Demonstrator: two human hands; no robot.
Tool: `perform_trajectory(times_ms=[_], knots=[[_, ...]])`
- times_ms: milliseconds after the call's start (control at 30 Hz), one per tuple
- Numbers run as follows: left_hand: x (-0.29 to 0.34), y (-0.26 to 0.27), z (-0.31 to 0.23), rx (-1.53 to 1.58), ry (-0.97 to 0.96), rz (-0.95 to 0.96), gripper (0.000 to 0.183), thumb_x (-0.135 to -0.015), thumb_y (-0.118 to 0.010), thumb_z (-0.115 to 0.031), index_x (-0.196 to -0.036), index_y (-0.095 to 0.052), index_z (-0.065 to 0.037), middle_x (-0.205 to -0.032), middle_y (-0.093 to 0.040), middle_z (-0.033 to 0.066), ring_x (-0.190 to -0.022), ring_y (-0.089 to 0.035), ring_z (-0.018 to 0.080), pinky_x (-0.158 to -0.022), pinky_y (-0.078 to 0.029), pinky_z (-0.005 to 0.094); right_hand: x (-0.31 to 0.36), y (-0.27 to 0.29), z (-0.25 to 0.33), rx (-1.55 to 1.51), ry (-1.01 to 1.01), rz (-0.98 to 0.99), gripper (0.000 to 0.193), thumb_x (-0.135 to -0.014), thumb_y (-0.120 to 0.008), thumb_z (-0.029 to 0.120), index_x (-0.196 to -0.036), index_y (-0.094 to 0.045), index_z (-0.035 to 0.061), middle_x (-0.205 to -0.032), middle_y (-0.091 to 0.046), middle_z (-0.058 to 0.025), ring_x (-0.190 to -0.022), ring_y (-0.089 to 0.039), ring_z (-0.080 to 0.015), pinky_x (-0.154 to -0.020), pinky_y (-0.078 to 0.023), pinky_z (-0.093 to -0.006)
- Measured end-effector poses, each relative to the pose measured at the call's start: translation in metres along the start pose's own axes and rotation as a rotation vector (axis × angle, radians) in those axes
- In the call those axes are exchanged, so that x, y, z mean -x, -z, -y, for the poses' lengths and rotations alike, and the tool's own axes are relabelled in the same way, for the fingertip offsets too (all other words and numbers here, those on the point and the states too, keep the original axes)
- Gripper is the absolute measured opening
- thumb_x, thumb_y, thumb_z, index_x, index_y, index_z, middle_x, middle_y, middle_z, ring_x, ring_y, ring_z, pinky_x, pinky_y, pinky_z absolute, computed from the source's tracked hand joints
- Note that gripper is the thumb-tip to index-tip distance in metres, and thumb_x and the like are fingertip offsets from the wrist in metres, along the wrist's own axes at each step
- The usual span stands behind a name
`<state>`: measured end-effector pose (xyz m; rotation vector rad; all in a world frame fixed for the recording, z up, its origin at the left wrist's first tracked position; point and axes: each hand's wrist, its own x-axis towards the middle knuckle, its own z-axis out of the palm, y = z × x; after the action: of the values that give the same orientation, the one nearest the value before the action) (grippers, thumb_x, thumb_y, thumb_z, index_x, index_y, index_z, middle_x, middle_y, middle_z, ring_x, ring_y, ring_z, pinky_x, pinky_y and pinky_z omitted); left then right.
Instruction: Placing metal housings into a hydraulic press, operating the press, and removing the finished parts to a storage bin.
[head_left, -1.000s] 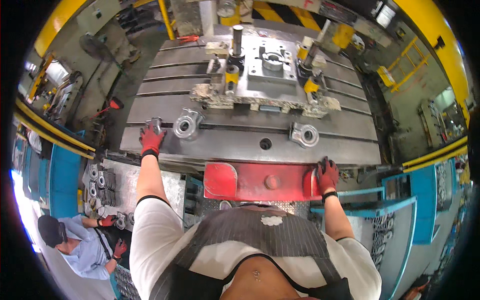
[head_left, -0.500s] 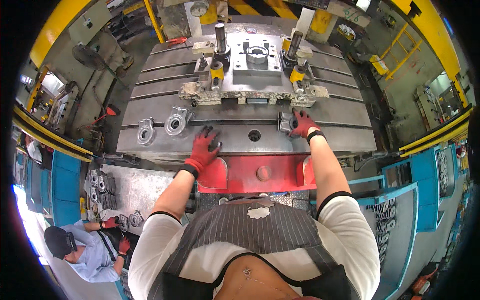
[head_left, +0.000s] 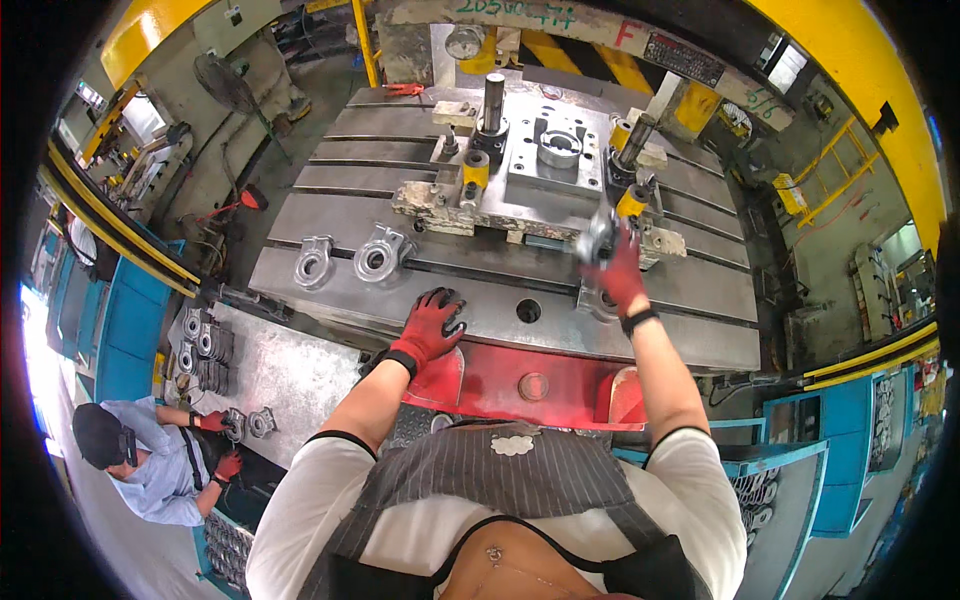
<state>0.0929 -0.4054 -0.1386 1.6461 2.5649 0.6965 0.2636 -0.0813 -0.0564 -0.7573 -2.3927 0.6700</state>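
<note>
My right hand (head_left: 624, 277), in a red glove, grips a grey metal casting (head_left: 597, 237), smeared by motion, in front of the die's right side. Below that hand another casting (head_left: 596, 303) lies partly hidden on the press bed (head_left: 470, 295). My left hand (head_left: 432, 326), also gloved in red, lies on the bed's front edge with its fingers apart and nothing in it. Left of it on the bed are two ring-shaped castings, a larger one (head_left: 380, 256) and a smaller one (head_left: 314, 263). A metal ring (head_left: 560, 148) sits in the middle of the die plate (head_left: 530, 172).
Two upright guide posts (head_left: 494, 103) (head_left: 634, 145) flank the die plate, with yellow cylinders (head_left: 475, 170) nearby. A red panel (head_left: 500, 375) runs below the bed's front. At lower left a co-worker (head_left: 165, 455) handles castings at a metal table (head_left: 285, 365). Blue racks (head_left: 840, 500) stand at right.
My right hand has raised a casting off the bed toward the die, uncovering another beneath. My left hand stays on the bed's edge. The whole view has shifted and tilted slightly.
</note>
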Motion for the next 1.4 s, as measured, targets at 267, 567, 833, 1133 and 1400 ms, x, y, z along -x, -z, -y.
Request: perform_trajectory(times_ms=[267, 567, 833, 1133, 1400], knots=[[-0.016, -0.002, 0.002, 0.024, -0.042, -0.001, 0.051, -0.071, -0.061, -0.035, -0.118, -0.053, -0.017, -0.125, -0.044, 0.0183, -0.117, -0.038, 0.0367, -0.101, -0.028, 0.0455, -0.252, -0.068, -0.107, -0.974, -0.263, 0.050, 0.056, -0.080, -0.055, 0.037, -0.125, -0.040, 0.0082, -0.114, -0.052, -0.0082, -0.098, -0.053, -0.0184, -0.083, -0.044, -0.0328], [-0.013, -0.006, 0.010, 0.032, -0.014, 0.002, 0.051, -0.071, -0.062, -0.033, -0.117, -0.053, -0.015, -0.123, -0.045, 0.0172, -0.114, -0.040, 0.0376, -0.099, -0.031, 0.0457, -0.283, -0.079, 0.008, 0.191, -0.564, 0.165, 0.105, -0.060, -0.059, 0.070, -0.135, -0.028, 0.0041, -0.135, -0.034, -0.0209, -0.121, -0.040, -0.0341, -0.094, -0.038, -0.0479], [-0.014, 0.005, 0.000, 0.079, 0.008, 0.001, 0.049, -0.071, -0.063, -0.031, -0.116, -0.054, -0.015, -0.122, -0.046, 0.0160, -0.114, -0.040, 0.0356, -0.098, -0.031, 0.0450, -0.230, -0.057, 0.035, 0.528, -0.166, 0.030, 0.083, -0.068, -0.056, 0.064, -0.130, -0.037, 0.0127, -0.122, -0.049, -0.0184, -0.110, -0.047, -0.0387, -0.091, -0.037, -0.0463], [-0.017, 0.002, 0.003, 0.056, -0.028, -0.004, 0.048, -0.069, -0.064, -0.031, -0.113, -0.055, -0.016, -0.121, -0.046, 0.0166, -0.114, -0.040, 0.0356, -0.097, -0.033, 0.0447, -0.220, -0.057, 0.015, 0.579, -0.115, -0.055, 0.072, -0.078, -0.051, 0.056, -0.136, -0.030, 0.0178, -0.139, -0.032, -0.0123, -0.126, -0.028, -0.0370, -0.101, -0.020, -0.0569], [-0.011, -0.008, 0.007, 0.056, -0.045, -0.060, 0.050, -0.067, -0.064, -0.033, -0.112, -0.054, -0.014, -0.119, -0.046, 0.0183, -0.112, -0.041, 0.0370, -0.096, -0.033, 0.0453, -0.009, 0.006, 0.023, -0.151, 0.158, 0.086, 0.047, -0.082, -0.059, 0.029, -0.120, -0.049, 0.0030, -0.116, -0.053, -0.0193, -0.108, -0.050, -0.0323, -0.091, -0.039, -0.0355]])
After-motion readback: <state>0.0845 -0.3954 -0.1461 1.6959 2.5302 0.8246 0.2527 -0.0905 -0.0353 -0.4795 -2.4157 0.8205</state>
